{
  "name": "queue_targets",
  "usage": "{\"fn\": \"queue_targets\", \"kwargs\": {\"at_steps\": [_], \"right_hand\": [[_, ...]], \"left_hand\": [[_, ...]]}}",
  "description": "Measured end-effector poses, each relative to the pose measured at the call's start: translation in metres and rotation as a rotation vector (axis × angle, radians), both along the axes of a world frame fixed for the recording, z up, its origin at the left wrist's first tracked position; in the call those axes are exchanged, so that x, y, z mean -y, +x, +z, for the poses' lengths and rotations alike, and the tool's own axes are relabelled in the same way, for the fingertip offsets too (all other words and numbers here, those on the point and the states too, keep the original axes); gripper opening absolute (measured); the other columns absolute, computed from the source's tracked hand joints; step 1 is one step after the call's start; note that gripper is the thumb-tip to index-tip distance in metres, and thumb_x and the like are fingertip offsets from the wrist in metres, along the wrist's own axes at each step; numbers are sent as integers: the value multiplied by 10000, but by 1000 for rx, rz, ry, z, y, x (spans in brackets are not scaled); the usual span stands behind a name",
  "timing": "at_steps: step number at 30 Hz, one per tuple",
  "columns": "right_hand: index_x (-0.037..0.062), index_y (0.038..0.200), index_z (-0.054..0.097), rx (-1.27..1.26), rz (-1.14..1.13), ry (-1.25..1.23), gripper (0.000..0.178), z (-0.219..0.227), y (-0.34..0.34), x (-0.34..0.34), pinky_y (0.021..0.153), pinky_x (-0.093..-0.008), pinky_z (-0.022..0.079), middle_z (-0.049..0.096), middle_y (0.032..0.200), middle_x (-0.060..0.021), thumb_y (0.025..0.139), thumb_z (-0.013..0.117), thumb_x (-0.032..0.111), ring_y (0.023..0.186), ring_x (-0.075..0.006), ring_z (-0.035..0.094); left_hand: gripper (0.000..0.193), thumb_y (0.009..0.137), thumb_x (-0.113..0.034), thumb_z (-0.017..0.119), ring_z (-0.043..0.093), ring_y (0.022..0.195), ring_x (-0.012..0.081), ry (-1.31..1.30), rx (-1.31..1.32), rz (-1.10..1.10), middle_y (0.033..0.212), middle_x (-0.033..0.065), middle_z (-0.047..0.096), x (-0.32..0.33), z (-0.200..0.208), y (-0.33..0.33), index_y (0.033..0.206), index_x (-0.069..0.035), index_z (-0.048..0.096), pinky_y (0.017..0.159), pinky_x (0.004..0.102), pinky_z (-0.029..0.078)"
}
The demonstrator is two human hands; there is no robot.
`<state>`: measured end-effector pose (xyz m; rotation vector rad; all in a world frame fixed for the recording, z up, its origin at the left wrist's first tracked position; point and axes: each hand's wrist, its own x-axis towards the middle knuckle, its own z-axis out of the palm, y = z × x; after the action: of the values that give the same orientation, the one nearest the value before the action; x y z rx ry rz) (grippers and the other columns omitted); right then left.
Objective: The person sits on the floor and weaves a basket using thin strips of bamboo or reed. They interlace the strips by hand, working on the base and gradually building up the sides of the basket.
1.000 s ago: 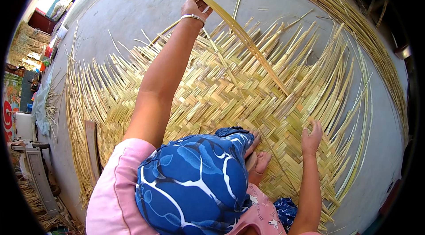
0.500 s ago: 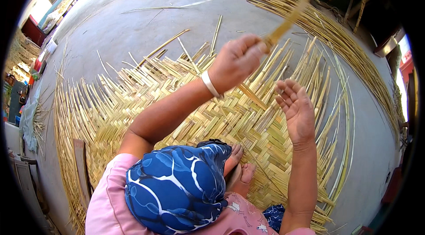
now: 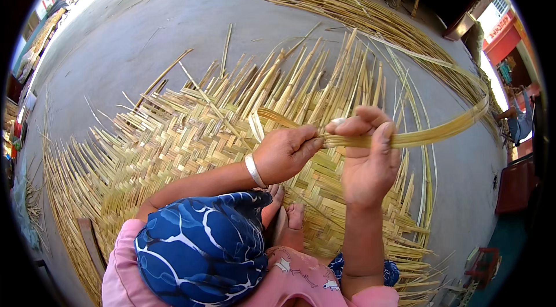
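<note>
A long, flat split-reed strip (image 3: 431, 136) runs between my hands above a herringbone-woven reed mat (image 3: 191, 127). My left hand (image 3: 285, 153), with a pale band on its wrist, is closed and pinches the strip over the middle of the mat. Beside it, my right hand (image 3: 370, 159) is raised, with its fingers and thumb bent round the strip. Past my right hand the strip bows out and loops back toward the far side. Its other end curls over beyond my left hand. Something white shows at a right fingertip.
Loose reed ends (image 3: 341, 70) fan out along the mat's far edge. A long bundle of reeds (image 3: 347, 6) lies on the grey floor at the far right. My blue-patterned knee (image 3: 200, 249) and bare feet are on the near side. A wooden slat (image 3: 91, 240) lies at the left.
My left hand has come down and nearer from its raised place. The right hand, open and apart before, is now round the strip. The strip's loop has swung to the right.
</note>
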<state>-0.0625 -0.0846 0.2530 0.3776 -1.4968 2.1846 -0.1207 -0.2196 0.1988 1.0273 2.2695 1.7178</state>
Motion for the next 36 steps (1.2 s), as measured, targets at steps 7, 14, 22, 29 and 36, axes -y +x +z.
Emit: {"fn": "queue_targets", "kwargs": {"at_steps": [7, 14, 22, 29, 36], "right_hand": [[-38, 1121, 527, 51, 114, 310, 451, -24, 38, 45, 797, -317, 469, 634, 901, -89, 1004, 334, 352, 827, -177, 602], [1, 1124, 486, 291, -333, -317, 344, -19, 47, -100, 645, -322, 481, 629, 749, -84, 982, 418, 307, 689, -197, 598], [-165, 1182, 404, -53, -1525, 977, 455, 114, 197, -214, 960, -392, 449, 614, 1018, -259, 994, 252, 220, 975, -322, 604], [-91, 1194, 393, 40, -1651, 529, 448, 19, 169, -196, 878, -383, 474, 637, 983, -237, 978, 278, 284, 919, -312, 614], [15, 1122, 468, 566, -802, -515, 393, -159, 106, -133, 784, -368, 473, 618, 934, -181, 931, 431, 357, 850, -251, 586]], "left_hand": [[174, 907, -163, 565, 526, 681, 101, 153, 211, -159, 681, 52, 554, -8, -42, 1, 836, -6, 540, 595, 317, 445], [259, 915, -207, 562, 583, 860, 270, 181, -483, 492, 912, 158, 615, 23, -3, -50, 1081, -9, 572, 765, 363, 444], [559, 875, -300, 591, 385, 1279, 348, -523, -295, 614, 1335, 186, 460, 113, -127, -109, 1333, -41, 403, 1064, 430, 303], [419, 789, -198, 571, 434, 1245, 216, -913, -582, -73, 1313, 43, 487, 109, -200, -36, 1205, -151, 558, 1006, 426, 339], [108, 786, -241, 588, 617, 934, 241, -1037, -744, -290, 858, 34, 649, 118, -179, -51, 793, -140, 626, 842, 433, 441]]}}
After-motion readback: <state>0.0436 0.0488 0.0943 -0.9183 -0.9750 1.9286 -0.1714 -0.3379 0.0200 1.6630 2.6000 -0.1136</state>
